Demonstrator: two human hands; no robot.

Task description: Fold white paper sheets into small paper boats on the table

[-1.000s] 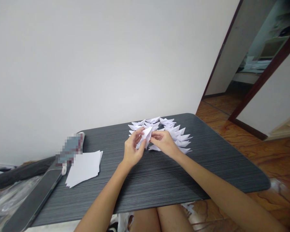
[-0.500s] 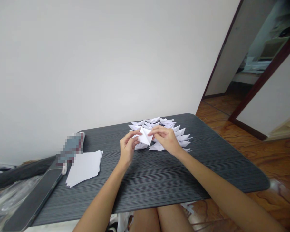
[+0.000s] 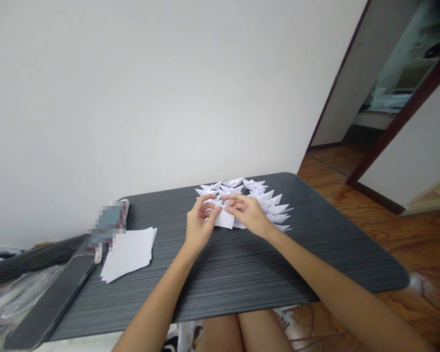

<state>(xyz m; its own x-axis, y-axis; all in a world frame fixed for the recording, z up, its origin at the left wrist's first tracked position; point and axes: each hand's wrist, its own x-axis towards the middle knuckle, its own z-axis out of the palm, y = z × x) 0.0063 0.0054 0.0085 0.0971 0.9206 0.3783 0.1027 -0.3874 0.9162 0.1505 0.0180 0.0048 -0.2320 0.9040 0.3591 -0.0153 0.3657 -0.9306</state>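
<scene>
Between my two hands is a small folded piece of white paper [image 3: 225, 220], held above the dark table. My left hand [image 3: 201, 219] pinches its upper left part with thumb and fingers. From the other side, my right hand [image 3: 250, 211] grips the upper right part the same way. The fingertips of both hands nearly meet at the paper's top edge and hide that part. Behind and around the hands, several white folded paper boats [image 3: 277, 209] stand close together on the table.
A stack of white paper sheets [image 3: 130, 254] lies on the left of the dark striped table [image 3: 253, 278]. Beyond it is a blurred-out object [image 3: 108, 225]. A white wall [image 3: 161, 98] borders the table's far side. Plastic bags [image 3: 25, 298] lie past the left edge.
The folded paper has turned from a diamond with a visible middle crease to a plainer square face, slightly lower. Both hands have shifted their grip to its upper edge.
</scene>
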